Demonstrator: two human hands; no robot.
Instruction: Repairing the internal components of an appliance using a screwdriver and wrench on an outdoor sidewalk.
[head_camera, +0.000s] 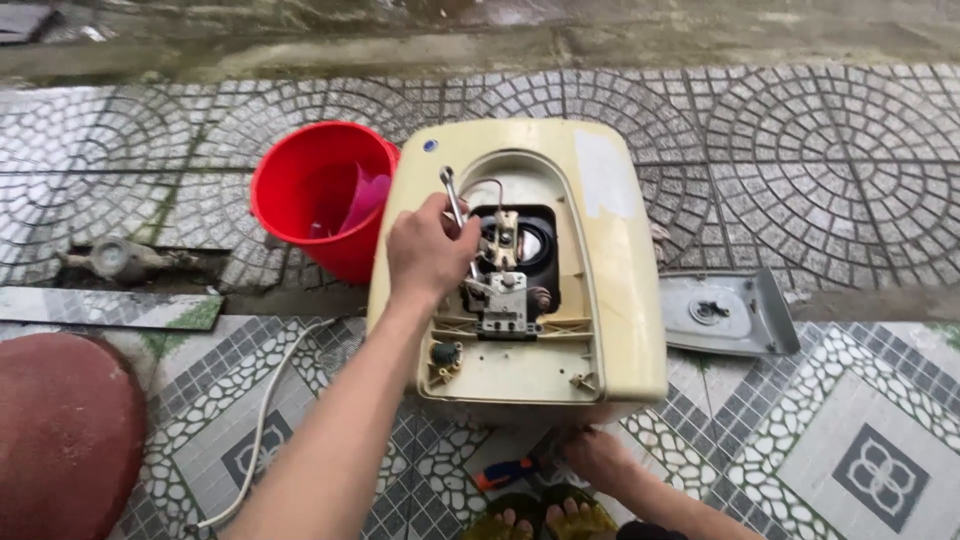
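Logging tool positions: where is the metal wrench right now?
In the head view, the metal wrench is in the left hand, over the cream heater's open compartment, right of the red bucket.

Soft, even daylight, faint shadows, wet sheen on tiles, wide-angle bending at edges.

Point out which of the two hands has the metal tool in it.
The left hand, raised over the open cream heater casing, grips the metal tool. The right hand rests low at the casing's near edge, without that tool.
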